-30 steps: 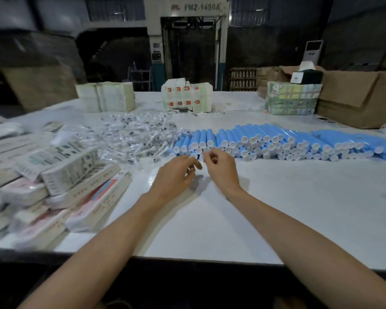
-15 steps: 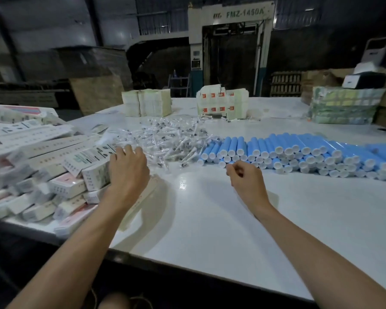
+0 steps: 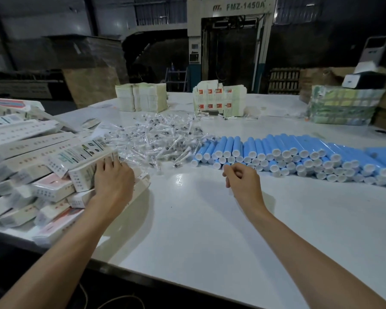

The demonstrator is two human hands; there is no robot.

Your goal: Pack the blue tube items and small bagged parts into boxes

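Under the left hand point(image 3: 114, 177), at the near edge of the heap: one white printed box point(image 3: 83, 177), its end towards the person, fingers laid over its top edge; thumb hidden, so whether the hand grips the box or only rests on it cannot be told

Left of that hand and behind it: boxes point(image 3: 31, 150), long and flat, white and pink, heaped loosely in several layers on the table point(image 3: 205, 230); too blurred to tell whether any is filled

Just beyond the left hand's fingertips, and out between the two hands: small bagged parts point(image 3: 156, 139), clear sachets with barcode labels, one large loose pile

Right hand point(image 3: 243, 180): fingers curled in, thumb against forefinger, a narrow closed posture; nothing visible inside it; held over bare table

Just ahead of the right hand's knuckles, running off to its right: blue tubes point(image 3: 276, 150), white caps facing the person, stacked several deep in a long row; nearest caps close to the forefinger, contact not discernible

Far beyond both hands: stack of pale flat cartons point(image 3: 140, 98); stack of red-marked cartons point(image 3: 218, 100); wrapped green bundle point(image 3: 343, 105)

Progress, as judged: no tube or sachet in either hand, none seen inside a box; both stocks large; step in hand looks like fetching a box; picking, filling and closing all to do
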